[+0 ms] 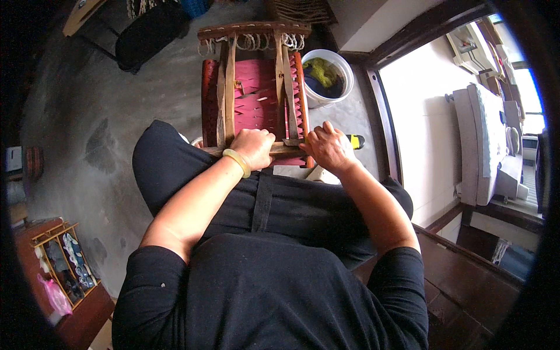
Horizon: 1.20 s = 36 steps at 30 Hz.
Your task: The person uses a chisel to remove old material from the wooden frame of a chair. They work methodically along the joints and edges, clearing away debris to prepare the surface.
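Note:
In front of my knees is a wooden frame with two pairs of long slats and red side rails. Pink strips of material stretch across between the rails, with slits showing between them. A wooden crossbar runs over the near end. My left hand, below a pale bangle, is closed around this bar left of centre. Toward its right end, my right hand has its fingers curled over the bar. The palms and the undersides of both hands are hidden.
Along the frame's far end runs a wooden beam with white cord loops. To its right stands a white bucket holding yellow-green and dark cloth. A dark stool is at the far left. A rack of slippers lies low on the left.

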Each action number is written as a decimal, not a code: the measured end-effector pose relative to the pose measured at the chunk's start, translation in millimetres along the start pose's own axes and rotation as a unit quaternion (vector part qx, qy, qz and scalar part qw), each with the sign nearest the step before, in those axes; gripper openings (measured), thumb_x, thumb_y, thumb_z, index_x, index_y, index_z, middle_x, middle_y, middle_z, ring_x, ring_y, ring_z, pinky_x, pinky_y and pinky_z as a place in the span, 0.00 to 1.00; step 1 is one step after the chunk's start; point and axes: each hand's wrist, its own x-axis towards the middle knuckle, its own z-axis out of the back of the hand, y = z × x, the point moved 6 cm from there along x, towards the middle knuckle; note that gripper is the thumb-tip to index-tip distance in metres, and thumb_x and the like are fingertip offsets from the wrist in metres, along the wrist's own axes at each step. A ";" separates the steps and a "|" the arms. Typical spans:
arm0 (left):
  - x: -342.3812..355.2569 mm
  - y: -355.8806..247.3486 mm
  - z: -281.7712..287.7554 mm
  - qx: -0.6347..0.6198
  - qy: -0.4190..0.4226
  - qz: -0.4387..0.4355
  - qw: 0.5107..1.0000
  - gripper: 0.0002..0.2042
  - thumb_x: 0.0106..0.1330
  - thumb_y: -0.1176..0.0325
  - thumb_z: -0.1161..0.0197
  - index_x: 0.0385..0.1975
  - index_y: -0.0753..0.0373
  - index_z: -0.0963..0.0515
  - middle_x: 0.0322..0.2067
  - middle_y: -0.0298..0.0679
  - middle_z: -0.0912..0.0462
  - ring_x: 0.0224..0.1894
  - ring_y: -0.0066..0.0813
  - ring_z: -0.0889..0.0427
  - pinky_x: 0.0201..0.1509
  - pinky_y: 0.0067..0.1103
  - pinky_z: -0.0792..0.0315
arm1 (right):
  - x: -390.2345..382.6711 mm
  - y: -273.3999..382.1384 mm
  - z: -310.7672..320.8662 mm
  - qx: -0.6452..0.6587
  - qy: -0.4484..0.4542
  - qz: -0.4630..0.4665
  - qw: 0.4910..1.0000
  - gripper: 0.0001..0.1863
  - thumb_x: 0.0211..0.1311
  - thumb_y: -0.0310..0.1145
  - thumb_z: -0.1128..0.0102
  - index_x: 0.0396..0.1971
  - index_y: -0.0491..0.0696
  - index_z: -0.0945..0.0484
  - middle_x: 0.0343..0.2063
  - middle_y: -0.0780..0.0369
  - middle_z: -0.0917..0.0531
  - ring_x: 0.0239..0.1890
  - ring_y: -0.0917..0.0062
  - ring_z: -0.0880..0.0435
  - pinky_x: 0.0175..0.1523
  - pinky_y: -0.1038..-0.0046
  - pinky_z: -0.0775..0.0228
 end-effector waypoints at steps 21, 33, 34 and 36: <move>-1.0 -1.0 -0.2 -0.003 -0.003 0.002 1.000 0.11 0.43 0.64 0.36 0.25 0.61 0.23 0.29 0.41 0.20 0.36 0.42 0.20 0.41 0.34 0.25 | 4.6 -3.1 -8.6 -0.035 -0.003 0.000 0.999 0.17 0.58 0.49 0.45 0.30 0.48 0.24 0.27 0.63 0.22 0.38 0.68 0.25 0.36 0.68 0.28; -0.5 -1.6 3.7 0.020 0.017 0.016 1.000 0.11 0.45 0.64 0.37 0.27 0.61 0.22 0.31 0.42 0.20 0.36 0.42 0.19 0.41 0.34 0.25 | 3.1 5.6 -7.6 -0.065 -0.031 -0.100 0.992 0.19 0.61 0.49 0.48 0.31 0.47 0.24 0.30 0.60 0.21 0.38 0.66 0.24 0.40 0.66 0.29; -0.6 -3.1 4.9 0.027 0.029 0.020 0.999 0.11 0.45 0.65 0.38 0.28 0.61 0.22 0.31 0.42 0.19 0.37 0.41 0.19 0.42 0.33 0.24 | 2.8 5.8 -6.4 -0.064 -0.033 -0.101 0.992 0.19 0.61 0.49 0.48 0.30 0.47 0.24 0.30 0.60 0.21 0.38 0.66 0.24 0.40 0.66 0.29; 1.1 -3.5 9.2 0.032 0.030 0.017 0.999 0.11 0.46 0.65 0.38 0.29 0.61 0.21 0.32 0.42 0.19 0.38 0.40 0.18 0.43 0.32 0.24 | 3.9 3.0 -5.9 -0.034 -0.026 -0.106 0.993 0.19 0.60 0.49 0.45 0.30 0.45 0.24 0.29 0.59 0.21 0.39 0.66 0.24 0.40 0.65 0.29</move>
